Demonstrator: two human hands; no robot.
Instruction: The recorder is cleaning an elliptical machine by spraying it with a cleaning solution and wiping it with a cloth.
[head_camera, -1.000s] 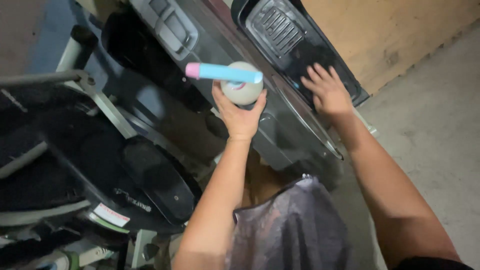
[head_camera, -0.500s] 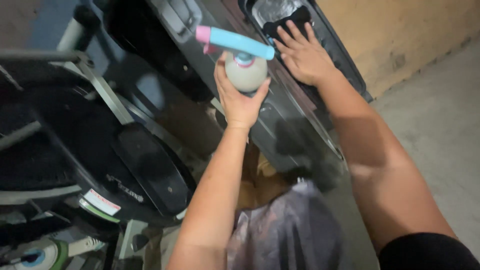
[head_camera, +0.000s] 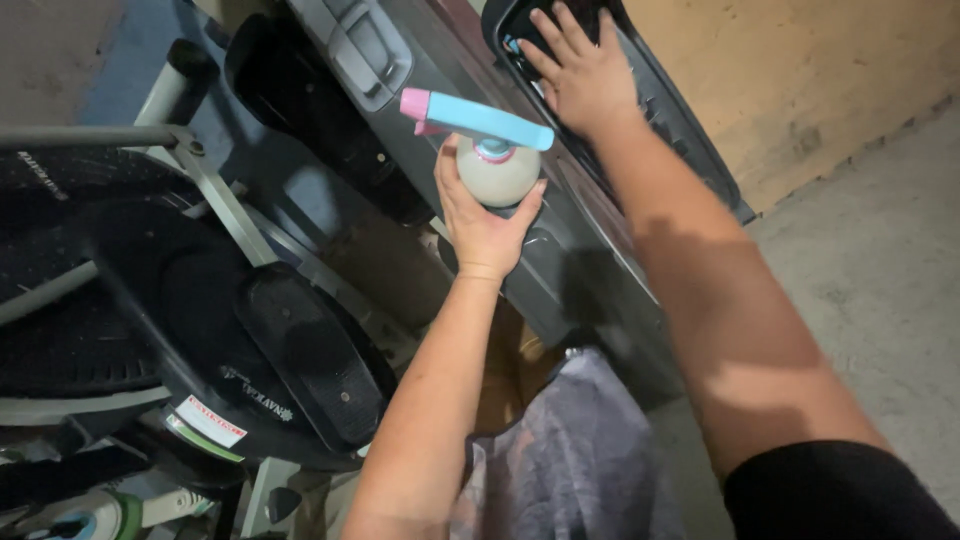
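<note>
My left hand (head_camera: 484, 220) grips a white spray bottle (head_camera: 497, 172) from below; its blue and pink trigger head (head_camera: 472, 116) points left. The bottle is held up against a dark grey exercise machine panel (head_camera: 560, 250). My right hand (head_camera: 582, 72) lies flat with fingers spread on a black ribbed foot pedal (head_camera: 650, 90) at the top of the view, and something blue shows under its fingertips. A grey cloth (head_camera: 580, 460) hangs over my left forearm low in the view.
An elliptical trainer with a black foot plate (head_camera: 310, 370) and grey frame bars (head_camera: 215, 190) fills the left side. A tan wooden board (head_camera: 800, 80) stands at the upper right above a grey concrete floor (head_camera: 880, 290).
My right hand has slid up the machine onto the black pedal. My left hand has kept hold of the spray bottle, which sits a little higher against the panel.
</note>
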